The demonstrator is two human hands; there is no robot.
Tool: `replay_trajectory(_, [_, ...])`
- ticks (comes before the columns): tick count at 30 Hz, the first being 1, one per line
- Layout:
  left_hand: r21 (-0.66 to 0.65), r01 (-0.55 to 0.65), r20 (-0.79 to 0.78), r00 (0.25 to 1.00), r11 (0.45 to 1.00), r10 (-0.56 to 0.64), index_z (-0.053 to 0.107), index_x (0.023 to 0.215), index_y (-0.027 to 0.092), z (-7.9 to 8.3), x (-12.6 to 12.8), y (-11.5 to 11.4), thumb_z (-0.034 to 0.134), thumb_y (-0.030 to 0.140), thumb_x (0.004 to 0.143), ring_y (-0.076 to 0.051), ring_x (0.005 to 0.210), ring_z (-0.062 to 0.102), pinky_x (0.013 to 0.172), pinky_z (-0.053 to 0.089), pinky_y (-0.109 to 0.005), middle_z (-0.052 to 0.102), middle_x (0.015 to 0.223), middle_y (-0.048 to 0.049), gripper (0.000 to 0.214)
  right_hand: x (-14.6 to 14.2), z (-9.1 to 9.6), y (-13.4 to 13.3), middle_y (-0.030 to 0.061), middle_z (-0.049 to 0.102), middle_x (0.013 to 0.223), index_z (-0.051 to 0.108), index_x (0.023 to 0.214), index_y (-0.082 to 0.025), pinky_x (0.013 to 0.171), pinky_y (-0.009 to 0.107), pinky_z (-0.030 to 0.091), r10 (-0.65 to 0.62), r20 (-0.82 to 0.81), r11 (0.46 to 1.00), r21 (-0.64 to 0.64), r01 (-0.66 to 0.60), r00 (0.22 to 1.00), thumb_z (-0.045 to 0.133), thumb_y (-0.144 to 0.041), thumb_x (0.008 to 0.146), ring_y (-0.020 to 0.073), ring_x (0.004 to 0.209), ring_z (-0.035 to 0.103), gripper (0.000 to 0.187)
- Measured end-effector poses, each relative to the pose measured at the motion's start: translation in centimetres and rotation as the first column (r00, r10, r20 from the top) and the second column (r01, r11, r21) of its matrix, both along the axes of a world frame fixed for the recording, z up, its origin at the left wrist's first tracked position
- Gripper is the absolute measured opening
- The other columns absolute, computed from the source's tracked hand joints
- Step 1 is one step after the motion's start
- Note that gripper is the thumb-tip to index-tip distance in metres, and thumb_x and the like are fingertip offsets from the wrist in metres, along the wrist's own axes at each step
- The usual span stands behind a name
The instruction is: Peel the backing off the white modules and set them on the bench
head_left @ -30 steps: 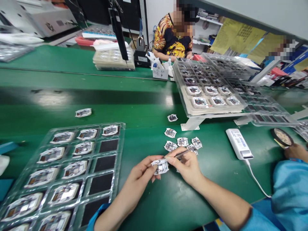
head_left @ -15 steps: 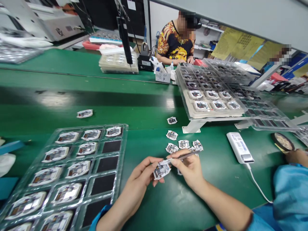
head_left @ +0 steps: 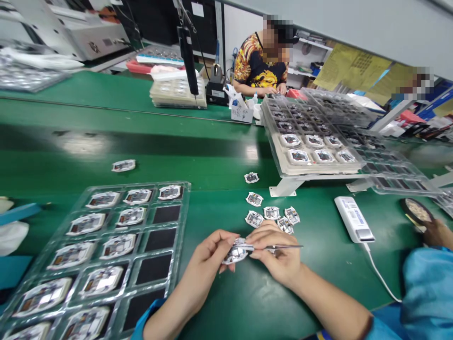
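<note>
To the right of the clear compartment tray (head_left: 160, 240), the person's left hand (head_left: 209, 257) had its thumb and fingers pinched on a white-framed part (head_left: 234, 257), held over the green bench (head_left: 226, 309). The right hand (head_left: 280, 257), just beside that part and farther from the tray, gripped a slim metal tool (head_left: 290, 247); its near end overlapped the part, though contact could not be told. Several loose parts (head_left: 271, 213) lay right of the tray, beyond the hands, and a lone part (head_left: 123, 165) lay past its far edge. A white device (head_left: 354, 219) with a cable rested well to the tray's right.
</note>
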State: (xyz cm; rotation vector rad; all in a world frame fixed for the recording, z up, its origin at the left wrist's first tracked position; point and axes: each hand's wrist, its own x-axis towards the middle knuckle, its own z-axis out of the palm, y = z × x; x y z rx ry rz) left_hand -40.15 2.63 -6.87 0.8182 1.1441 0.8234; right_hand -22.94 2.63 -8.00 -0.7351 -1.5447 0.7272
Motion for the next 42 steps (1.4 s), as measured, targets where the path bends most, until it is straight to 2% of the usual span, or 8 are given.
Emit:
replay_trajectory(3, [-0.017,0.015,-0.018,1.000,1.000,-0.015,0.068,0.079,0.016,-0.04,-0.09,0.07,0.073,0.055,0.071,-0.010,0.050,0.050,0.048,0.033,-0.022,0.059,0.058,0.0040,0.040,0.21,0.15,0.15,0.0066,0.081,0.084,0.071,0.093,-0.024,0.077,0.042,0.054,0.010,0.067,0.995,0.100,-0.017,0.998,0.070,-0.021,0.088,0.0228,0.078,0.076,0.005])
replay_trajectory(6, [-0.031,0.025,-0.029,0.999,0.999,-0.026,0.067,0.079,0.017,0.01,-0.11,0.12,0.072,0.054,0.071,-0.010,0.049,0.049,0.048,0.032,-0.022,0.059,0.059,0.0043,0.039,0.31,0.13,0.16,0.0065,0.081,0.085,0.071,0.094,-0.024,0.078,0.042,0.054,0.024,0.097,0.992,0.117,-0.036,0.995,0.071,-0.017,0.087,0.0229,0.079,0.076,0.010])
replay_trajectory(13, [-0.047,0.044,-0.031,0.998,0.998,-0.046,0.068,0.078,0.017,0.39,-0.15,0.00,0.070,0.048,0.074,-0.011,0.051,0.051,0.048,0.033,-0.023,0.060,0.062,0.0028,0.031,0.20,-0.10,-0.09,0.0050,0.080,0.083,0.072,0.089,-0.026,0.080,0.043,0.054,0.010,0.006,0.997,-0.079,-0.009,1.000,0.071,-0.020,0.086,0.0235,0.077,0.076,0.006])
replay_trajectory(19, [-0.056,0.080,-0.038,0.996,0.995,-0.082,0.067,0.079,0.017,0.40,-0.10,-0.04,0.068,0.049,0.075,-0.011,0.052,0.051,0.050,0.035,-0.023,0.064,0.065,0.0008,0.032,0.04,0.07,-0.28,0.0046,0.077,0.086,0.071,0.090,-0.024,0.071,0.032,0.060,0.029,-0.125,0.953,-0.295,-0.065,0.992,0.069,-0.019,0.088,0.0190,0.079,0.075,0.005])
replay_trajectory(25, [-0.055,0.098,-0.045,0.994,0.994,-0.101,0.067,0.080,0.017,0.13,-0.19,0.02,0.067,0.052,0.076,-0.012,0.054,0.051,0.052,0.037,-0.023,0.064,0.067,0.0005,0.035,0.01,-0.02,-0.36,0.0047,0.076,0.083,0.068,0.090,-0.022,0.071,0.032,0.061,0.026,-0.131,0.952,-0.300,-0.064,0.991,0.067,-0.024,0.090,0.0192,0.079,0.075,0.002])
replay_trajectory(34, [0.027,0.112,-0.073,0.991,0.993,-0.110,0.066,0.073,0.018,-0.09,-0.04,0.11,0.070,0.052,0.076,-0.012,0.054,0.049,0.052,0.039,-0.024,0.057,0.061,0.0032,0.034,0.27,0.39,-0.42,0.0064,0.078,0.085,0.069,0.089,-0.022,0.072,0.034,0.060,0.033,0.105,0.981,-0.194,-0.012,0.994,0.067,-0.018,0.089,0.0199,0.080,0.075,0.004])
replay_trajectory(40, [0.002,0.104,-0.094,0.990,0.995,-0.103,0.067,0.075,0.018,-0.20,-0.13,0.15,0.068,0.050,0.077,-0.012,0.051,0.048,0.050,0.037,-0.023,0.059,0.061,0.0027,0.032,0.47,0.50,-0.26,0.0059,0.076,0.090,0.067,0.091,-0.022,0.067,0.032,0.061,0.102,-0.028,0.917,-0.384,-0.105,0.994,0.067,-0.025,0.090,0.0184,0.076,0.074,0.003])
replay_trajectory(42, [0.001,0.104,-0.101,0.990,0.995,-0.103,0.068,0.077,0.018,-0.15,-0.12,0.15,0.068,0.050,0.077,-0.012,0.051,0.048,0.049,0.036,-0.023,0.059,0.061,0.0026,0.032,0.49,0.29,-0.24,0.0053,0.075,0.090,0.067,0.091,-0.022,0.066,0.031,0.061,0.092,-0.065,0.915,-0.388,-0.110,0.994,0.067,-0.025,0.090,0.0179,0.076,0.074,0.003])
